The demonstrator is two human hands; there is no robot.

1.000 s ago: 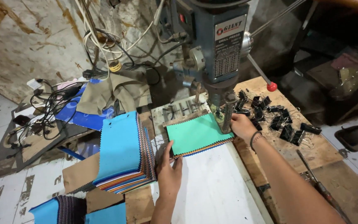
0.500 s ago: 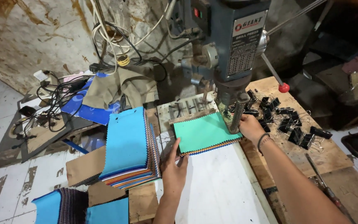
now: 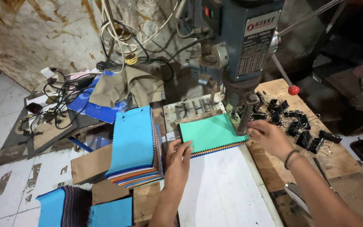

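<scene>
A thin stack of fabric swatches with a teal top sheet (image 3: 209, 132) lies on the white work board (image 3: 223, 193), under the spindle of a blue-grey drill press (image 3: 242, 46). My left hand (image 3: 178, 157) rests flat on the stack's near left corner. My right hand (image 3: 265, 136) touches the stack's right edge, beside the metal drill column (image 3: 245, 114). Whether its fingers pinch the swatches cannot be told.
A taller pile of blue-topped swatches (image 3: 135, 145) stands to the left, with more blue swatches (image 3: 85, 208) lower left. Several black binder clips (image 3: 295, 122) litter the wooden bench at right. The press lever with a red knob (image 3: 293, 89) juts out. Cables and cloth lie behind.
The view has shifted closer to the press. Both hands stay on the teal stack, left hand slightly nearer its corner.
</scene>
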